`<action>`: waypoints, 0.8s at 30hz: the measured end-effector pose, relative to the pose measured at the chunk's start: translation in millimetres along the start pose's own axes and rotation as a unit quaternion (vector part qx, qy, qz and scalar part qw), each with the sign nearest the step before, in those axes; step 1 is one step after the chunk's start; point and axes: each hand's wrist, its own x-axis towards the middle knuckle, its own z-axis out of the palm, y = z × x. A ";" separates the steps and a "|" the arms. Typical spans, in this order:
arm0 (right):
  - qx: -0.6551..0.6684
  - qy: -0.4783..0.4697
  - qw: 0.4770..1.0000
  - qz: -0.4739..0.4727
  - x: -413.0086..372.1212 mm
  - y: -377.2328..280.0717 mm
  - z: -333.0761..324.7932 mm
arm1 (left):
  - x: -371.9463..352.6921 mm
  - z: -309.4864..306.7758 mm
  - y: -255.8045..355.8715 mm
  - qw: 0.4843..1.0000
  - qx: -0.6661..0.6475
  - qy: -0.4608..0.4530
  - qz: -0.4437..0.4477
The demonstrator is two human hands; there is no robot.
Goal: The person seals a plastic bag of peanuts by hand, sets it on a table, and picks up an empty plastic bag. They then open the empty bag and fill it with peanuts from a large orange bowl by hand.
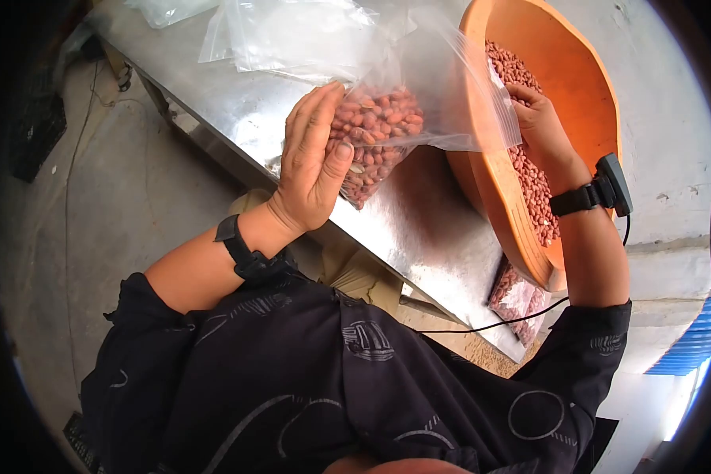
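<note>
A clear plastic bag stands on the metal table, its lower part filled with reddish-skinned peanuts. My left hand rests against the bag's left side, fingers stretched out and thumb apart. The bag's wide mouth stretches right, over the rim of an orange basin. There my right hand has its fingers curled at the edge of the bag's mouth, closed on the plastic; the fingertips are partly hidden. Loose peanuts lie in the tilted basin below and around this hand.
More clear bags lie at the back of the metal table. A filled peanut bag lies by the near corner, under the basin's end. A black cable crosses there to the device on my right wrist. A dark crate stands at left.
</note>
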 end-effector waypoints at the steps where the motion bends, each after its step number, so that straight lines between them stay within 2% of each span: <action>1: -0.004 0.001 1.000 0.000 -2.8 -6.5 -4.8 | -0.2 0.2 -0.2 1.000 0.002 0.001 0.001; 7: 0.008 0.014 0.999 -0.047 -13.9 -49.9 -10.2 | -1.3 1.0 -1.4 1.000 0.014 0.003 0.004; 11: -0.001 -0.061 0.992 -0.109 -14.9 -88.7 1.7 | -1.4 1.1 -2.0 1.000 0.017 0.006 0.007; 12: -0.013 -0.109 0.987 -0.115 -14.9 -97.0 5.6 | -1.0 1.1 -1.5 1.000 0.018 0.006 0.008; 15: -0.064 -0.145 0.982 -0.107 -10.3 -102.8 29.8 | -0.2 0.2 -0.4 1.000 0.017 0.008 0.006; 17: -0.076 -0.229 0.966 -0.097 -6.6 -102.4 39.5 | 0.1 0.0 -0.1 1.000 0.011 0.010 0.003; 19: -0.147 -0.241 0.950 -0.133 -6.1 -103.2 53.8 | 0.1 0.3 1.0 1.000 0.005 0.011 -0.002; 24: -0.118 -0.245 0.955 -0.118 -28.9 -114.0 58.4 | -0.2 0.0 1.5 1.000 0.001 0.010 -0.011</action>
